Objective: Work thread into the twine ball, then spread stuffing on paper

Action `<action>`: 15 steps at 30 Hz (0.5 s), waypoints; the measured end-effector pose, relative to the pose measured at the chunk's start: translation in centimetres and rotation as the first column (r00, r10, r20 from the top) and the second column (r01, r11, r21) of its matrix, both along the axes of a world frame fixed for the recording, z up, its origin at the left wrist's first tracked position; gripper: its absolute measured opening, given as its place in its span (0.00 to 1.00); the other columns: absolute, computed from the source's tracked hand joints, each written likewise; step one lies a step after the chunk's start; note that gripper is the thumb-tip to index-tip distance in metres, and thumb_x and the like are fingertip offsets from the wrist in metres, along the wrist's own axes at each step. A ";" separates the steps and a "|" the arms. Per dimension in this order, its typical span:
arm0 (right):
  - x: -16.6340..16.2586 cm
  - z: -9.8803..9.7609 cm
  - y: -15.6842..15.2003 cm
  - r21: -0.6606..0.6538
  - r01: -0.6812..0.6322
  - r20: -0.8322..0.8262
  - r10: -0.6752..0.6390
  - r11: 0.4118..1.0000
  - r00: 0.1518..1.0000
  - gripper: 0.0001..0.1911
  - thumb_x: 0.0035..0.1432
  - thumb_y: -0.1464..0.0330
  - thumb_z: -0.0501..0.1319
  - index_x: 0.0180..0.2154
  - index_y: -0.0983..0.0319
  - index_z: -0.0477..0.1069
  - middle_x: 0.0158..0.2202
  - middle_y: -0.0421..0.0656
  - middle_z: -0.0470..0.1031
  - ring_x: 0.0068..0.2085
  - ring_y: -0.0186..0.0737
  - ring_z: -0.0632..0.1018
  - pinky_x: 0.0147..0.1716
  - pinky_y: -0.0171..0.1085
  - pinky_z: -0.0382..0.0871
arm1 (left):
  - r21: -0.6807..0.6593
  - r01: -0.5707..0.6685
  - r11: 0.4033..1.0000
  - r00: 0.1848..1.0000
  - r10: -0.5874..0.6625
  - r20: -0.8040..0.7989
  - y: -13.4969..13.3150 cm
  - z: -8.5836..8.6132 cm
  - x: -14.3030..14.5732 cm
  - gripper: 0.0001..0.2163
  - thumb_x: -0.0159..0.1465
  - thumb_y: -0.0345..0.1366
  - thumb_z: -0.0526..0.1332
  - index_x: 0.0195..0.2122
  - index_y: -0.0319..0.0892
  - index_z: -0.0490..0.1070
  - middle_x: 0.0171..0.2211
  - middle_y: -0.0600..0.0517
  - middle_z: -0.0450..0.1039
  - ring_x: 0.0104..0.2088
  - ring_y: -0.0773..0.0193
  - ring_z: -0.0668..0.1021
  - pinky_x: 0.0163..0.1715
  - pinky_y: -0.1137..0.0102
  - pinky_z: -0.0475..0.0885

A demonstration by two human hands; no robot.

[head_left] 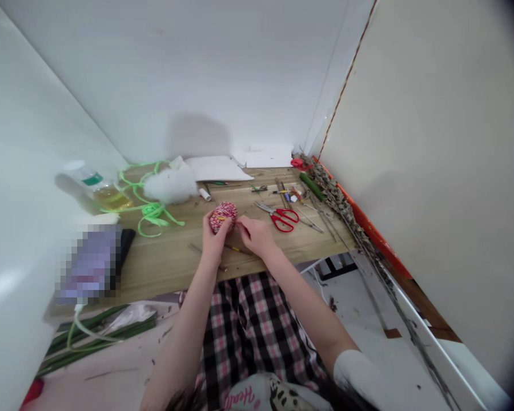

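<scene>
A red-and-white twine ball (223, 216) is gripped by the left hand (213, 238) above the desk (171, 260), while its strand is pinched by the right hand (254, 235), near red scissors (282, 218).

The ball of twine (223, 216) is red and white, twisted in stripes. The scissors (281, 217) have red handles. Ribbon (148, 208) is bright green (almost neon), the stuffing (170, 185) white, the surface (171, 260) pale wood, the trousers (248, 331) checked black, pink and white.
</scene>
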State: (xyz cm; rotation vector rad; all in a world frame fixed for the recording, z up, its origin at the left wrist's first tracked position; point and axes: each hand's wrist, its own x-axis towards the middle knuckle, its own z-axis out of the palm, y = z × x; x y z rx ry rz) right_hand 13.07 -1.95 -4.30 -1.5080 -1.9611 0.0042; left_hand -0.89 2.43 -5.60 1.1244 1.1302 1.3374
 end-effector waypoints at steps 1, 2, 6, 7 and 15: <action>0.0 0.1 0.0 0.001 -0.005 -0.002 0.005 1.000 1.000 0.11 0.70 0.69 0.51 0.43 0.61 0.72 0.34 0.45 0.80 0.35 0.40 0.79 0.33 0.34 0.62 | 0.006 0.001 1.000 1.000 -0.001 0.014 0.0 0.0 0.0 0.28 0.51 0.47 0.71 0.52 0.45 0.67 0.51 0.47 0.74 0.49 0.57 0.77 0.49 0.65 0.73; 0.0 0.1 0.0 0.001 -0.009 -0.004 0.009 1.000 1.000 0.11 0.70 0.69 0.51 0.43 0.61 0.72 0.34 0.45 0.80 0.35 0.40 0.79 0.33 0.34 0.61 | 0.011 0.006 1.000 1.000 -0.006 0.019 0.1 0.0 0.0 0.27 0.52 0.47 0.71 0.51 0.45 0.68 0.51 0.48 0.74 0.49 0.58 0.77 0.50 0.65 0.73; -0.1 0.3 -0.1 -0.001 -0.005 -0.004 0.005 1.000 1.000 0.10 0.69 0.70 0.52 0.43 0.62 0.72 0.33 0.45 0.80 0.34 0.40 0.79 0.33 0.34 0.61 | 0.039 0.031 0.999 0.999 -0.029 -0.035 0.0 0.1 0.0 0.27 0.51 0.47 0.72 0.50 0.45 0.69 0.48 0.49 0.75 0.49 0.58 0.77 0.52 0.64 0.72; 0.0 0.3 -0.1 -0.001 0.001 -0.004 -0.001 1.000 1.000 0.10 0.68 0.70 0.52 0.43 0.62 0.72 0.33 0.45 0.80 0.34 0.40 0.78 0.33 0.34 0.61 | 0.044 0.035 0.998 0.998 -0.033 -0.056 -0.1 0.2 0.0 0.28 0.50 0.46 0.73 0.50 0.45 0.69 0.48 0.49 0.75 0.49 0.58 0.77 0.52 0.64 0.71; -0.1 0.2 0.0 0.009 0.009 -0.003 -0.009 1.000 1.000 0.10 0.69 0.69 0.52 0.42 0.61 0.71 0.32 0.44 0.80 0.33 0.39 0.78 0.32 0.34 0.61 | -0.001 0.020 1.000 1.000 -0.020 -0.007 0.1 0.1 0.0 0.25 0.51 0.46 0.71 0.48 0.43 0.69 0.45 0.49 0.76 0.45 0.60 0.78 0.48 0.66 0.72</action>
